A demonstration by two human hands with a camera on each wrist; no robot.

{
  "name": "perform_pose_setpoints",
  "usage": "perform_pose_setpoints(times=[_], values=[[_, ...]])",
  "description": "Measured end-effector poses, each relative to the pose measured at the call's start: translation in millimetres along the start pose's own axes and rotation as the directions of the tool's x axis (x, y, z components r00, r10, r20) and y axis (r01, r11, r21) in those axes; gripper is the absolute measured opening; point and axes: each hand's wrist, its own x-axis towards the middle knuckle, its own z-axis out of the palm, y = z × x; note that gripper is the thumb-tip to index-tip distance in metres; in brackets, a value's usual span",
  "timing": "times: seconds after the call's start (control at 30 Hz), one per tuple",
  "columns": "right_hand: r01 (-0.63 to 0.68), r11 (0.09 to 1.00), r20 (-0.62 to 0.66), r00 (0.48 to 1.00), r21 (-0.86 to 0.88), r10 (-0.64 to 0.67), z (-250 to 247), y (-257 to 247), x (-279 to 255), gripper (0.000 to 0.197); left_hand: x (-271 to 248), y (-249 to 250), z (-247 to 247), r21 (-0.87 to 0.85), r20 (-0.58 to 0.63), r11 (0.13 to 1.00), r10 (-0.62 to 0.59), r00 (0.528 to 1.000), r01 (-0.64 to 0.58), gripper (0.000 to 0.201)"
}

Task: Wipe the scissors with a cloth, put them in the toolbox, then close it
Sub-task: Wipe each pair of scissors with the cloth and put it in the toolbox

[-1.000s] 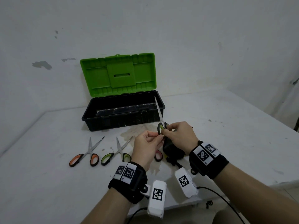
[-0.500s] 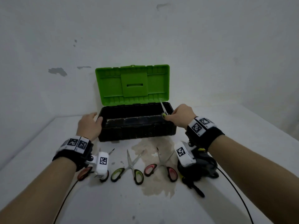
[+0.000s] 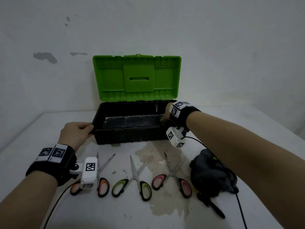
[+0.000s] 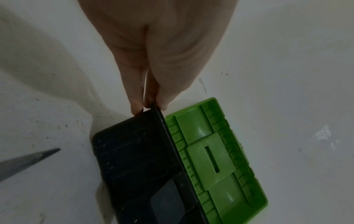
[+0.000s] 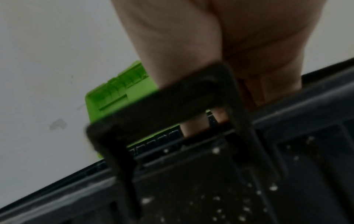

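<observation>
Toolbox (image 3: 128, 129) open on table (image 3: 247, 138), green lid (image 3: 137, 78) upright against wall (image 3: 165, 27). Left hand (image 3: 75, 133) on box's left end, fingers curled over the rim, thumb on top; left wrist view shows fingertips (image 4: 137, 109) pinching the black edge (image 4: 159, 115), lid (image 4: 210, 151) beside it. Right hand (image 3: 167, 111) reaching down inside the right end of the box, fingers hidden behind wrist strap in head view; right wrist view blurred, hand (image 5: 220, 53) behind a black side handle (image 5: 172, 97), fingers going into the box (image 5: 287, 166) — cannot tell what is held, or whether grip is wide or narrow. Thin pale sliver (image 3: 156, 107) against inside back wall of the box near right hand, possibly a blade, unclear.

On table in front of box, a row of three scissors, all blades apart: orange scissors (image 3: 103, 177) partly under left wrist camera, green scissors (image 3: 137, 177) in the middle, pink scissors (image 3: 173, 176) to the right, on a brownish stain (image 3: 158, 205). Dark cloth (image 3: 209, 176) crumpled just right of pink pair, under right forearm, cable (image 3: 239, 204) across it. Blade tip (image 4: 28, 160) at lower left of left wrist view
</observation>
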Motion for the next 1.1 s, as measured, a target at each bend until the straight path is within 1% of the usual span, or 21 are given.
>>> perform_pose_setpoints(times=[0.03, 0.07, 0.1, 0.17, 0.27, 0.33, 0.4, 0.47, 0.53, 0.6, 0.63, 0.67, 0.7, 0.73, 0.8, 0.9, 0.97, 1.0, 1.07, 1.1], values=[[0.013, 1.000, 0.051, 0.999, 0.003, -0.013, 1, 0, 4, 0.037, 2, -2, 1, -0.020, -0.003, 1.000, -0.005, 1.000, 0.005, 0.019], [0.018, 1.000, 0.066, 0.998, -0.006, -0.017, 2, -1, 8, 0.038, 3, -3, 2, -0.028, -0.005, 1.000, -0.005, 1.000, 0.005, 0.019], [0.015, 0.998, 0.053, 0.999, -0.057, -0.012, 5, 0, 12, 0.037, 5, -4, 2, -0.033, -0.005, 0.999, -0.001, 1.000, 0.001, 0.020], [-0.011, 0.980, -0.023, 1.000, -0.199, 0.006, 7, 1, 15, 0.035, 7, -6, 1, -0.035, -0.002, 0.999, 0.004, 1.000, -0.004, 0.020], [0.017, 0.958, -0.070, 0.997, -0.286, -0.039, 9, 3, 13, 0.029, 10, -9, 0, -0.029, 0.016, 1.000, 0.010, 1.000, -0.009, 0.019], [0.042, 0.946, -0.048, 0.997, -0.321, -0.060, 6, 4, 14, 0.030, 10, -8, -1, -0.024, 0.015, 1.000, 0.013, 1.000, -0.013, 0.020], [0.059, 0.925, 0.019, 0.998, -0.376, -0.056, 4, 3, 18, 0.035, 9, -8, 0, -0.027, 0.008, 1.000, 0.015, 1.000, -0.015, 0.020], [0.059, 0.923, 0.055, 0.998, -0.381, -0.041, 1, 3, 17, 0.032, 7, -6, 0, -0.007, 0.002, 1.000, 0.021, 1.000, -0.021, 0.020], [0.029, 0.964, 0.031, 0.999, -0.264, -0.022, -1, 6, 13, 0.027, 4, -4, 1, 0.024, 0.001, 1.000, 0.018, 1.000, -0.018, 0.020], [0.024, 1.000, 0.012, 1.000, -0.020, -0.024, -1, 8, 9, 0.020, 0, 1, -1, 0.075, 0.003, 0.997, 0.012, 1.000, -0.012, 0.021], [0.020, 0.996, -0.017, 1.000, 0.093, -0.019, -2, 8, 7, 0.020, -4, 5, -1, 0.092, 0.006, 0.996, 0.014, 1.000, -0.014, 0.024], [0.006, 0.989, -0.064, 0.998, 0.149, 0.003, -5, 7, 5, 0.019, -9, 11, -2, 0.130, 0.007, 0.991, 0.023, 1.000, -0.024, 0.029], [-0.020, 0.984, -0.108, 0.993, 0.176, 0.039, -8, 5, 0, 0.020, -15, 18, -3, 0.199, 0.007, 0.979, 0.044, 0.999, -0.044, 0.035], [-0.035, 0.981, -0.142, 0.988, 0.191, 0.063, -12, 3, -4, 0.024, -23, 28, -4, 0.289, 0.008, 0.955, 0.070, 0.998, -0.069, 0.038], [-0.019, 0.976, -0.196, 0.978, 0.217, 0.063, -17, 2, -21, 0.030, -41, 49, -3, 0.408, 0.002, 0.904, 0.136, 0.991, -0.125, 0.039], [0.059, 0.956, -0.289, 0.957, 0.287, 0.027, -16, 8, -63, 0.026, -73, 82, 8, 0.410, 0.009, 0.884, 0.241, 0.970, -0.223, 0.034], [0.106, 0.928, -0.357, 0.934, 0.356, 0.031, -5, 19, -96, 0.023, -98, 96, 22, 0.382, 0.054, 0.882, 0.277, 0.959, -0.276, 0.028], [0.120, 0.916, -0.380, 0.924, 0.382, 0.038, 4, 24, -113, 0.022, -113, 99, 30, 0.369, 0.103, 0.881, 0.277, 0.955, -0.295, 0.024], [0.104, 0.909, -0.371, 0.927, 0.404, 0.059, 28, 35, -140, 0.018, -144, 98, 51, 0.369, 0.240, 0.866, 0.261, 0.935, -0.337, 0.017], [0.079, 0.906, -0.346, 0.935, 0.415, 0.077, 44, 42, -152, 0.016, -160, 94, 63, 0.392, 0.317, 0.852, 0.230, 0.920, -0.348, 0.015]])
